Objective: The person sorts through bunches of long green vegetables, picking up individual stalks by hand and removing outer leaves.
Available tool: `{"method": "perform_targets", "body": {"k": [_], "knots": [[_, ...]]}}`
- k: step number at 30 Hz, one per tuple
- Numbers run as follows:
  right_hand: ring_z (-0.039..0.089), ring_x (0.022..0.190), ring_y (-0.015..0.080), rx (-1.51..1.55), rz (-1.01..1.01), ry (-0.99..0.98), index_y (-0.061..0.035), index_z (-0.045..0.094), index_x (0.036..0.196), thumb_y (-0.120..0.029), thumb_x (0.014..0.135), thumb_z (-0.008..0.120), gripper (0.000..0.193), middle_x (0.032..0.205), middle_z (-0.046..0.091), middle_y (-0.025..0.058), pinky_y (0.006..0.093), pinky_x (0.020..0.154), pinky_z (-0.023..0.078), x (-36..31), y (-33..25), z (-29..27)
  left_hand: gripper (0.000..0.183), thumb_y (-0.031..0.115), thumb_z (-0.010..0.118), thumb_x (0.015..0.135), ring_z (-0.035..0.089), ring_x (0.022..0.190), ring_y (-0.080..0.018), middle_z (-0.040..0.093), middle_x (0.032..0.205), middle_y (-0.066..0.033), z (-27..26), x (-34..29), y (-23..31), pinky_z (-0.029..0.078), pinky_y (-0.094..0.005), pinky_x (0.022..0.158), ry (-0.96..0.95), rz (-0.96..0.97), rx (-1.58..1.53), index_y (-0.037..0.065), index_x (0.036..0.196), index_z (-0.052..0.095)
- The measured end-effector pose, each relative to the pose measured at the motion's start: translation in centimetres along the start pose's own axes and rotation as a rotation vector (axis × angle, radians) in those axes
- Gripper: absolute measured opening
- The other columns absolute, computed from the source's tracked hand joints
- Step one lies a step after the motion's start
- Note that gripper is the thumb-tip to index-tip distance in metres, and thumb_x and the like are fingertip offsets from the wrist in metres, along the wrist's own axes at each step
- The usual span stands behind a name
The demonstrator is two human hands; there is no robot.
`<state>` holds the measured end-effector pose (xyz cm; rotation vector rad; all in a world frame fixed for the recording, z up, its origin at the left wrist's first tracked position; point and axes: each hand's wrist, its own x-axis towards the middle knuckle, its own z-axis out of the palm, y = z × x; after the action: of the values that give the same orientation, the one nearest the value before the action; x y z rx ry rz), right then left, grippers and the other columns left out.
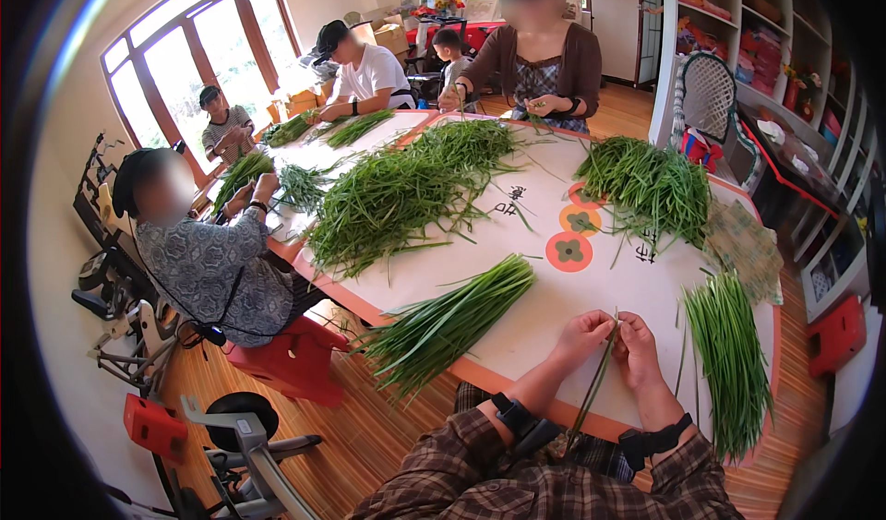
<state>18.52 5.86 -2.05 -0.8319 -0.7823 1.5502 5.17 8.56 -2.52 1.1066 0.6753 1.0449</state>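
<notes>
Above the near edge of the table, my left hand [583, 337] and my right hand [635, 348] pinch the upper end of a thin strand of garlic chives [596, 387]. The fingertips almost meet, and the long leaves hang down between my wrists toward my lap. To the right of my right hand lies a lined-up bunch of chives [726, 363], reaching past the table edge. Left of my left hand rests another bunch [452, 324], its lower part hanging over the edge. A few single leaves lie by the right bunch.
A large loose heap of chives [397, 197] covers the middle left of the white table [554, 289]; another pile [646, 183] sits at far right by a greenish sheet [743, 251]. Several people work around it. A red stool [286, 363] and exercise equipment [245, 437] stand at left.
</notes>
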Motion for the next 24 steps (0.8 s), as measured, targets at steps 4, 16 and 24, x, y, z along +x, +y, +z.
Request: {"method": "perform_targets", "body": {"k": [4, 16, 24], "knots": [[0.046, 0.059, 0.0047, -0.018, 0.004, 0.060, -0.0124, 0.053, 0.087, -0.011, 0.081, 0.058, 0.008, 0.072, 0.052, -0.0049, 0.0158, 0.049, 0.032, 0.2, -0.1, 0.1, 0.011, 0.014, 0.052, 0.085, 0.043, 0.065, -0.0017, 0.051, 0.072, 0.0049, 0.0, 0.2, -0.6, 0.037, -0.0175, 0.061, -0.013, 0.020, 0.120, 0.004, 0.081, 0.055], [0.038, 0.049, 0.0027, -0.158, 0.024, 0.030, -0.0089, 0.050, 0.074, -0.013, 0.084, 0.054, 0.012, 0.061, 0.046, -0.0048, 0.0166, 0.045, 0.030, 1.3, -1.2, 0.5, 0.007, 0.011, 0.051, 0.085, 0.047, 0.062, -0.0050, 0.050, 0.067, 0.0011, 0.5, -0.1, 0.3, 0.038, -0.0186, 0.057, -0.019, 0.059, 0.021, 0.005, 0.087, 0.047], [0.035, 0.050, 0.0020, -0.279, -0.120, 0.044, -0.0063, 0.051, 0.075, -0.012, 0.083, 0.057, 0.011, 0.062, 0.045, -0.0045, 0.0162, 0.045, 0.029, 1.4, -1.2, -0.2, 0.006, 0.010, 0.050, 0.086, 0.044, 0.054, -0.0040, 0.047, 0.061, 0.0027, 0.3, -0.3, 0.3, 0.035, -0.0190, 0.050, -0.036, -0.024, 0.202, 0.005, 0.086, 0.050]]}}
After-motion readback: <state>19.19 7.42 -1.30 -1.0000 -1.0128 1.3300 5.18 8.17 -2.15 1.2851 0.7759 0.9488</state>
